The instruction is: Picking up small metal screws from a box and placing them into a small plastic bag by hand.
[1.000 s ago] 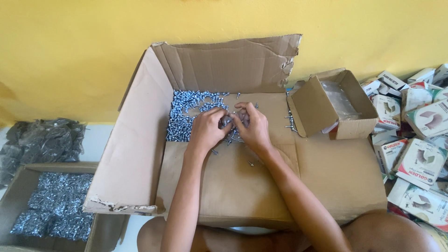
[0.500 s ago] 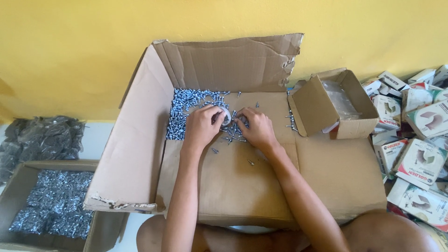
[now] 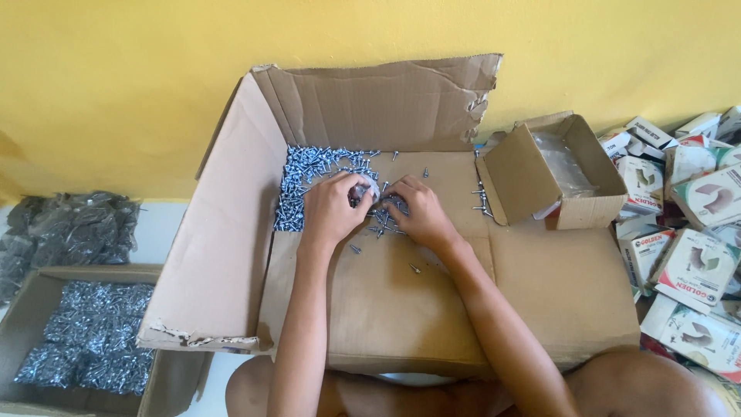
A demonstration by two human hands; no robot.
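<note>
Head view, looking down on a flattened brown cardboard carton [image 3: 386, 309] with two flaps standing against a yellow wall. Heap of small silver metal screws [image 3: 309, 174] at the far left corner of the carton floor, strays scattered right of it toward the middle. Left hand [image 3: 332, 208] and right hand [image 3: 417, 216] close together at the near edge of the heap, fingers curled down among the screws around a small clear plastic bag [image 3: 372, 191]; grip on the bag itself not resolvable, whether pinched or merely touched cannot be told.

Handling, as a judgement: single screws light, rigid and smooth, apt to roll and to prick at the tip; best pinched across the shank or scooped in a cupped palm. Bag thin, limp and slippery, best held open by its mouth; dense and saggy once filled, better supported from beneath.

Right of the hands, a small open brown cardboard box [image 3: 552, 174] holding clear plastic. Far right, a pile of small white printed cartons [image 3: 695, 232]. Near left, an open cardboard box of filled screw bags [image 3: 85, 347]; beyond it, dark plastic bags [image 3: 69, 232].
</note>
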